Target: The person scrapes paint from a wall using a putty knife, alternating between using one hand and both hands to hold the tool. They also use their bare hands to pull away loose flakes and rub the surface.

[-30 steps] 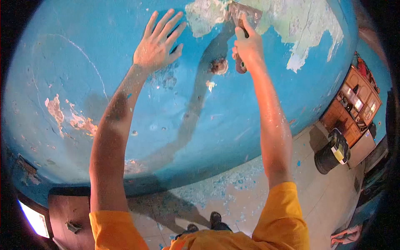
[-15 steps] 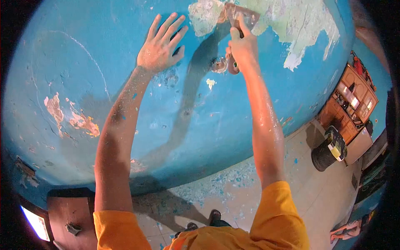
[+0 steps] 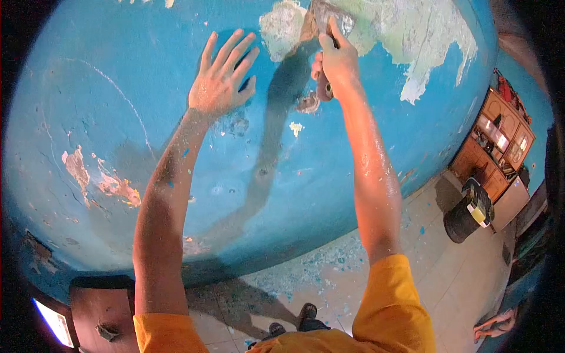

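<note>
Paint scraper, gripped in the right hand against the upper part of a blue painted wall. Its long axis runs nearly upright in the view, leaning slightly: the blade points toward the upper edge, and the handle ends lower down and a little to the left. The right hand is closed about the handle, with the index finger stretched along the tool toward the blade and other fingers curled round the grip. The blade lies between a whitish bare patch on its left and a larger pale-green stripped area on its right. Just beside the handle's butt is a rough pit; below it sits a small cream-coloured chip mark.

Left of the tool, the left hand lies on the wall, fingers spread and pointing upward, with nothing in its grasp. Flaked patches mark the wall at lower left, and an arm's shadow falls between the two forearms. Beneath, blue flakes litter the tiled floor. At right stand a dark bucket and a wooden cabinet; another person's limbs appear at lower right.
</note>
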`<state>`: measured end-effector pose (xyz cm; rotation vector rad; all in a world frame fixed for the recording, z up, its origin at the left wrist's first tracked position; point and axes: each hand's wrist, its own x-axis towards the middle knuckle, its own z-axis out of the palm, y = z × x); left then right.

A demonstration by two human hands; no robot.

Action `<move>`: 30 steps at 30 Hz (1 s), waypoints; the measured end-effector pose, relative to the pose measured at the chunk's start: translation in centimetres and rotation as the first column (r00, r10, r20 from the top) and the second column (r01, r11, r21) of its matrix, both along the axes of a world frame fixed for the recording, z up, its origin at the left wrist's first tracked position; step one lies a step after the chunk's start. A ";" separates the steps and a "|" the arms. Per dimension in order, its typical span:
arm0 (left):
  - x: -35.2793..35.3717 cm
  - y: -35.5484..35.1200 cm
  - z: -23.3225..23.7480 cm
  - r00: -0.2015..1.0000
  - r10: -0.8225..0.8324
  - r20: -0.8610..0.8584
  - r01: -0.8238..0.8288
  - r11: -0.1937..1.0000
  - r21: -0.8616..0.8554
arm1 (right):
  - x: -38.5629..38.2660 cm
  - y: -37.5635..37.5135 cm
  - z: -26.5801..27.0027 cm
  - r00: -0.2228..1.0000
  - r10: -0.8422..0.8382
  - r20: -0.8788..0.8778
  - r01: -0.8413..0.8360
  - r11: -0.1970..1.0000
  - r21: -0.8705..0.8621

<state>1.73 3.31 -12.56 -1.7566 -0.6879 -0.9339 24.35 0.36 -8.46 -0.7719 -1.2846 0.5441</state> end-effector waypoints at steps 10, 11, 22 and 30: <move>-0.2 -0.1 0.4 1.000 -0.003 0.005 0.003 1.000 0.027 | 0.1 2.4 3.6 0.984 0.167 -0.066 -0.163 0.985 0.063; 0.0 -0.2 0.1 1.000 -0.012 0.006 0.012 1.000 0.025 | 0.1 2.0 2.7 0.985 0.161 -0.067 -0.158 0.986 0.047; -0.1 -0.2 0.4 1.000 0.000 0.011 -0.001 0.999 0.037 | 0.7 1.8 4.0 0.959 0.264 -0.107 -0.268 0.963 -0.027; 0.3 -0.5 -0.5 1.000 -0.016 -0.001 0.016 0.999 0.044 | 0.7 1.5 0.4 0.972 0.222 -0.072 -0.218 0.975 0.051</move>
